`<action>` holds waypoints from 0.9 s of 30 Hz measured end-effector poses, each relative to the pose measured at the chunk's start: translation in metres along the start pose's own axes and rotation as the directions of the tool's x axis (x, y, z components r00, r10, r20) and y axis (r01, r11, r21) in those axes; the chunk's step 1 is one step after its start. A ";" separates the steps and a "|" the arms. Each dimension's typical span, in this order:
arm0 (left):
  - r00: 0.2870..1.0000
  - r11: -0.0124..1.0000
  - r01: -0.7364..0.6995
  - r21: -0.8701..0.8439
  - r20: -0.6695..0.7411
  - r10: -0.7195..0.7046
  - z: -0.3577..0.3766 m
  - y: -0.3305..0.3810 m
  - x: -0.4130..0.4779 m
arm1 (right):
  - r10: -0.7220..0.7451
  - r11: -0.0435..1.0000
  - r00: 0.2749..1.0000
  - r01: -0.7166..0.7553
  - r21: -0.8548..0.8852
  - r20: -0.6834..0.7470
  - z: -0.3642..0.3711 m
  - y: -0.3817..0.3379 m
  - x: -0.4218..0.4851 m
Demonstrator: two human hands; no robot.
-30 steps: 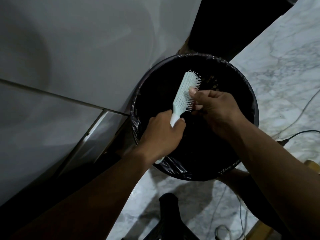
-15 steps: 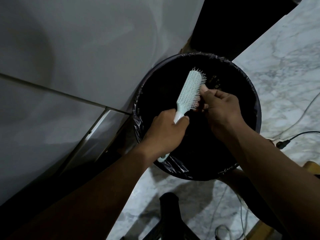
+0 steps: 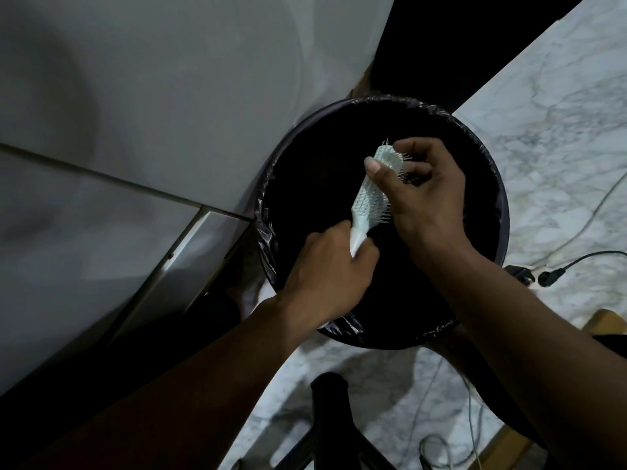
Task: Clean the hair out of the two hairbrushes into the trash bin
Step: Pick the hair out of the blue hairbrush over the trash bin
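Observation:
A pale mint hairbrush [image 3: 368, 201] is held over the round black trash bin [image 3: 502, 212], which is lined with a black bag. My left hand [image 3: 325, 276] grips the brush's handle from below. My right hand [image 3: 424, 191] is wrapped over the upper half of the brush head, thumb on its back and fingers curled into the bristles. Whether any hair sits between the fingers cannot be made out against the dark bin. Only one brush is in view.
A grey tiled wall [image 3: 152, 113] rises just left of the bin. The bin stands on a white marble floor [image 3: 559, 113]. Cables and a black plug [image 3: 551, 276] lie to its right. A dark object [image 3: 330, 418] stands in front of the bin.
My right hand slid up the brush from the lower bristles and now covers the top of the head. The brush and left hand shifted slightly.

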State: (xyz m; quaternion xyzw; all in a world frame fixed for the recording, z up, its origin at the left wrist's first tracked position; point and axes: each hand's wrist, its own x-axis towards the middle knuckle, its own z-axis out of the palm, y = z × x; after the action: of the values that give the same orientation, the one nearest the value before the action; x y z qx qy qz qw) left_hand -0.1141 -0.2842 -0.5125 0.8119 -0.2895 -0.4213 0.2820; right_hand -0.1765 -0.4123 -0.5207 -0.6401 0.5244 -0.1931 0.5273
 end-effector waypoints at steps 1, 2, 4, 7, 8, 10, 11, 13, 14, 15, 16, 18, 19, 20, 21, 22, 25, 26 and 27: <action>1.000 1.000 -0.012 -0.001 -0.007 0.012 0.000 0.001 0.000 | -0.005 1.000 1.000 0.005 0.010 -0.020 0.001 0.000 0.000; 1.000 1.000 -0.019 -0.006 -0.012 0.019 -0.001 0.001 0.000 | -0.011 1.000 0.999 0.011 0.022 -0.036 0.001 0.000 0.000; 1.000 1.000 -0.026 -0.011 -0.016 0.026 -0.002 0.001 0.000 | -0.012 0.998 0.997 0.017 0.062 -0.071 0.002 0.001 0.001; 0.999 0.999 -0.037 -0.002 -0.025 0.037 -0.001 0.001 0.000 | -0.019 0.995 0.993 0.030 0.092 -0.121 0.001 0.002 0.002; 0.999 0.999 -0.040 0.001 -0.028 0.040 0.000 0.001 0.000 | -0.022 0.995 0.991 0.034 0.090 -0.131 0.001 0.002 0.003; 0.998 0.999 -0.049 0.007 -0.033 0.050 0.000 0.001 0.000 | -0.017 0.995 0.988 0.032 0.092 -0.155 0.000 0.004 0.004; 0.998 0.999 -0.051 0.007 -0.034 0.051 -0.001 0.001 0.000 | -0.018 0.996 0.985 0.033 0.087 -0.171 0.000 0.004 0.005; 0.998 0.999 -0.046 0.001 -0.030 0.046 -0.002 0.002 0.001 | -0.044 0.998 0.977 0.053 0.037 -0.210 0.000 0.003 0.006; 0.999 0.999 -0.045 0.001 -0.028 0.045 -0.002 0.002 0.002 | -0.060 0.998 0.973 0.064 0.008 -0.223 -0.001 0.001 0.006; 0.999 0.999 -0.045 0.004 -0.027 0.045 -0.003 0.002 0.003 | -0.073 0.997 0.971 0.071 -0.017 -0.227 -0.001 0.001 0.007; 0.999 0.999 -0.043 0.006 -0.024 0.043 -0.003 0.002 0.003 | -0.079 0.997 0.971 0.072 -0.037 -0.227 -0.001 -0.001 0.007; 0.999 1.000 -0.024 -0.007 -0.022 0.023 -0.002 0.001 0.004 | -0.026 0.999 0.970 0.019 -0.029 -0.244 0.000 0.000 0.009; 1.000 1.000 -0.001 -0.021 -0.026 0.001 -0.002 0.000 0.004 | 0.049 0.998 0.968 -0.040 0.039 -0.248 -0.001 0.000 0.013; 0.999 0.999 0.026 -0.030 -0.029 -0.027 -0.002 -0.001 0.005 | 0.136 0.986 0.962 -0.107 0.131 -0.237 -0.003 0.000 0.016; 0.998 0.998 0.051 -0.032 -0.031 -0.052 -0.002 -0.002 0.006 | 0.205 0.968 0.952 -0.162 0.194 -0.228 -0.006 0.000 0.020; 0.997 0.997 0.069 -0.032 -0.031 -0.070 -0.002 -0.003 0.006 | 0.243 0.960 0.942 -0.199 0.197 -0.230 -0.010 0.000 0.023; 0.996 0.995 0.088 -0.047 -0.031 -0.089 0.000 -0.005 0.009 | 0.286 0.955 0.934 -0.260 0.145 -0.213 -0.014 0.001 0.022; 0.995 0.995 0.090 -0.051 -0.029 -0.092 0.000 -0.005 0.010 | 0.314 0.946 0.930 -0.290 0.143 -0.193 -0.013 0.001 0.019; 0.995 0.994 0.095 -0.048 -0.029 -0.096 0.000 -0.005 0.010 | 0.353 0.932 0.920 -0.330 0.150 -0.168 -0.012 0.000 0.016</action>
State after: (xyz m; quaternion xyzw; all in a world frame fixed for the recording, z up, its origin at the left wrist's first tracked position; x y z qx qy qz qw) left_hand -0.1081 -0.2876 -0.5212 0.8245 -0.2359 -0.4283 0.2849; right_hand -0.1796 -0.4320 -0.5211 -0.4846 0.6642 -0.1897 0.5367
